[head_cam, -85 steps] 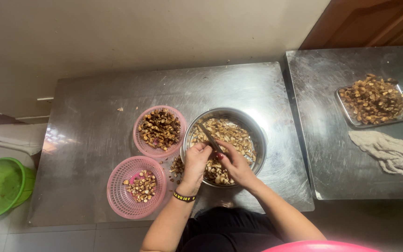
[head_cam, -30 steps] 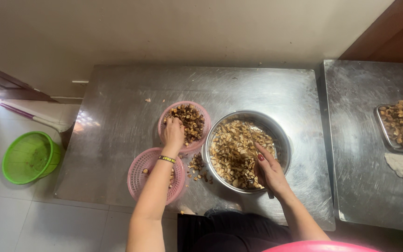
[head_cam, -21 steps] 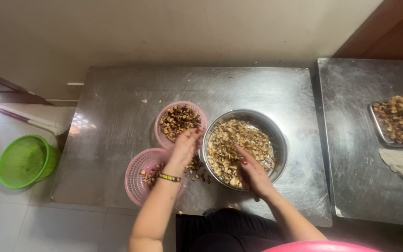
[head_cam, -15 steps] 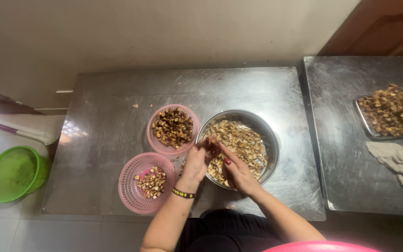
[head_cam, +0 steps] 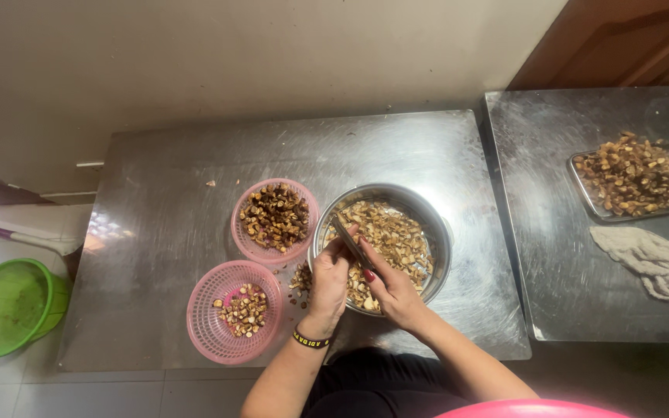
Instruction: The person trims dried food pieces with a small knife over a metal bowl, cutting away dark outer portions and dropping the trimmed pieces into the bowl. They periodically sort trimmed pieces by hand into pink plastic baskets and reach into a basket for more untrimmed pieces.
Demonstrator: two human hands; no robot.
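Observation:
My left hand (head_cam: 330, 280) and my right hand (head_cam: 393, 292) meet over the near rim of a round steel bowl (head_cam: 437, 224) full of light brown chopped pieces. A slim knife (head_cam: 348, 240) is in my right hand, its blade pointing up and left. My left hand pinches a small piece against the blade. Left of the bowl stand two pink mesh baskets: the far pink basket (head_cam: 238, 232) holds dark brown pieces, the near pink basket (head_cam: 204, 334) holds a few mixed pieces. A small heap of scraps (head_cam: 300, 280) lies on the steel table (head_cam: 164, 186) between them.
A second steel table (head_cam: 551, 255) at the right bears a tray (head_cam: 632, 210) of brown pieces and a crumpled grey cloth (head_cam: 653, 262). A green basket (head_cam: 5, 306) and a mop handle (head_cam: 9, 234) are on the tiled floor at the left. A pink rim (head_cam: 532, 409) shows at the bottom.
My left hand left the far pink basket and came back to the bowl, joining my right hand at the knife. The camera view shifted.

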